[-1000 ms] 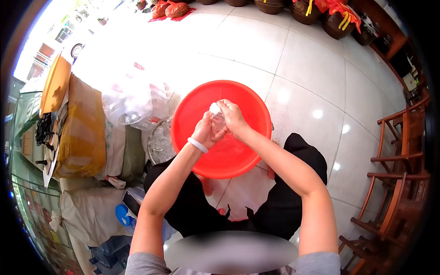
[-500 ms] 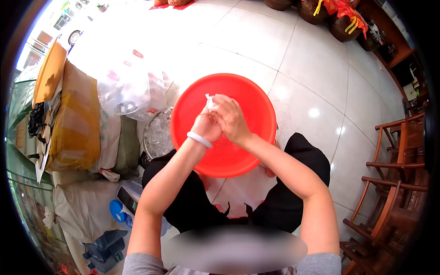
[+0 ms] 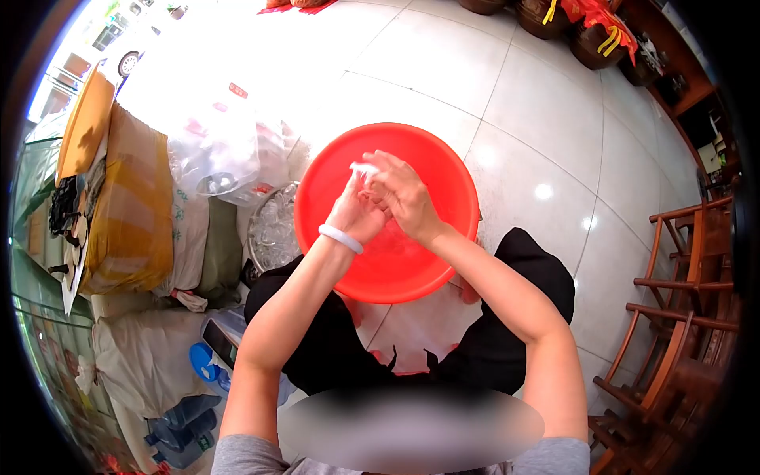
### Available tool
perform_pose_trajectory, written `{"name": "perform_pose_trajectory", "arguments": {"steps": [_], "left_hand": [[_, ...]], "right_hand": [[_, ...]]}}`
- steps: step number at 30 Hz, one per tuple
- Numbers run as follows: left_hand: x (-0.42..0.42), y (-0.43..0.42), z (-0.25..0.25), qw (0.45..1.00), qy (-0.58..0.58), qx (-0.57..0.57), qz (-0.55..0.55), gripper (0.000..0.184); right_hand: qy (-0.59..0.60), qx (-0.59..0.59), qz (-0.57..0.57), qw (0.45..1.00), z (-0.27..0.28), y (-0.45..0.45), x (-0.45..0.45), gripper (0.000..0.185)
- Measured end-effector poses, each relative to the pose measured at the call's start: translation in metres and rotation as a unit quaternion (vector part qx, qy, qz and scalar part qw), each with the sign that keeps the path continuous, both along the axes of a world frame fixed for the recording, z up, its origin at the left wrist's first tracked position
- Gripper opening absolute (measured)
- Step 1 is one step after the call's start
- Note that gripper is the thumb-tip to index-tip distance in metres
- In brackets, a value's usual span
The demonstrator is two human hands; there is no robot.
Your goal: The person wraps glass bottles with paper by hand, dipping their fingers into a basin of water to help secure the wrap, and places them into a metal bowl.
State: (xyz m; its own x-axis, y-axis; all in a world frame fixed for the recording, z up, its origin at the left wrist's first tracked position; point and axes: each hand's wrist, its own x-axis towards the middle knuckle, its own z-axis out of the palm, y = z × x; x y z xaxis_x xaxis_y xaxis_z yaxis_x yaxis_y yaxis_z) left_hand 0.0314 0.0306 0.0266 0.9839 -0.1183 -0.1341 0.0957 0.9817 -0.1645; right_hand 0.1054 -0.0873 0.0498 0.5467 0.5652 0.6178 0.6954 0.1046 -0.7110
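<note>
Over the red basin (image 3: 431, 265), both hands meet around a small white piece (image 3: 365, 169). My left hand (image 3: 360, 211), with a white band at the wrist, is closed with its palm turned up; the white piece shows at its fingertips. My right hand (image 3: 402, 194) lies against it from the right, fingers bent over the white piece. Whatever else sits between the palms is hidden. Clear glass-like items (image 3: 275, 229) fill a metal bowl at the basin's left side.
Plastic bags (image 3: 222, 158) and a taped carton (image 3: 131, 206) stand at left. A phone (image 3: 220, 342) and a blue lid (image 3: 203, 362) lie lower left. Wooden chairs (image 3: 689, 285) line the right; dark jars (image 3: 594, 46) stand at the back right.
The clear object seen between the hands a second ago is now covered. My right hand has shifted over the white piece, which has tilted. The view has shifted slightly.
</note>
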Motion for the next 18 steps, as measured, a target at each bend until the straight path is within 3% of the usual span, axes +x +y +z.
{"name": "perform_pose_trajectory", "arguments": {"steps": [1, 2, 3, 7, 8, 9, 10, 12, 13, 14, 16, 18], "left_hand": [[0.003, -0.011, 0.026, 0.987, 0.111, 0.118, 0.004, 0.051], [0.006, -0.019, 0.044, 0.947, 0.22, 0.234, 0.008, 0.051], [0.003, -0.021, 0.044, 0.951, 0.196, 0.24, 0.005, 0.052], [0.002, -0.023, 0.043, 0.953, 0.194, 0.233, -0.007, 0.05], [0.002, -0.023, 0.038, 0.951, 0.198, 0.236, 0.03, 0.048], [0.003, -0.023, 0.032, 0.948, 0.201, 0.237, 0.067, 0.046], [0.003, -0.016, 0.015, 0.949, 0.202, 0.235, 0.067, 0.046], [0.001, -0.006, 0.004, 0.995, -0.054, 0.077, -0.045, 0.044], [-0.001, -0.005, -0.001, 0.98, -0.014, 0.191, -0.057, 0.045], [0.0, -0.011, 0.013, 0.98, -0.015, 0.192, -0.057, 0.045], [0.003, -0.022, 0.033, 0.951, 0.127, 0.281, -0.027, 0.047], [0.003, -0.024, 0.037, 0.947, 0.14, 0.288, -0.013, 0.05]], "right_hand": [[-0.001, 0.0, 0.001, 1.0, 0.0, -0.001, 0.001, 0.013], [0.159, -0.009, 0.004, 0.987, 0.003, -0.001, 0.002, 0.014], [0.314, -0.017, 0.005, 0.949, 0.006, -0.002, 0.003, 0.014], [0.382, -0.018, 0.004, 0.924, 0.01, -0.003, -0.004, 0.013], [0.139, -0.023, -0.043, 0.989, 0.008, -0.002, -0.01, 0.013], [-0.112, -0.027, -0.087, 0.99, 0.005, -0.002, -0.012, 0.013], [-0.112, -0.029, -0.086, 0.99, 0.002, -0.001, -0.011, 0.013], [-0.055, -0.013, -0.08, 0.995, -0.003, 0.002, -0.003, 0.015], [-0.023, -0.004, -0.108, 0.994, -0.006, 0.004, 0.006, 0.014], [-0.024, -0.003, -0.108, 0.994, -0.004, 0.001, 0.012, 0.014], [0.31, -0.051, -0.047, 0.948, 0.003, -0.003, 0.019, 0.016], [0.314, -0.005, -0.023, 0.949, -0.001, 0.001, 0.018, 0.018]]}}
